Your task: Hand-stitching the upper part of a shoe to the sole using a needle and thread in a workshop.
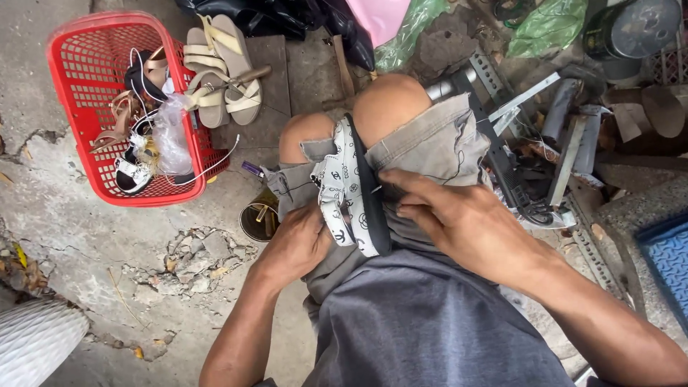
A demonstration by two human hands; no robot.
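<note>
Head view shows us our left hand (299, 240) closed around the heel end of a white patterned sandal (349, 188), which stands on edge, clamped between our knees with its black sole (372, 204) turned to the right. Our right hand (459, 215) lies just beside it, fingers (408, 180) curled and pinched against the sole's edge; a thin dark thread (450, 166) runs from there across the grey shorts (437, 140), so we judge that stitching along the sole is under way. How much of the edge is already sewn we cannot tell, as our hands and the sandal's own angle hide the seam.

Below the left knee an open round tin (259, 221) sits on the cracked concrete floor (107, 244). Further left, the red plastic basket (86, 64) holds several more sandals and a clear bag; we judge these to be work waiting or done, and cannot say which. A beige pair of strappy sandals (228, 68) lies just beside the basket on a dark slab. To our right, metal bars and tools (534, 136) are heaped near the leg.
</note>
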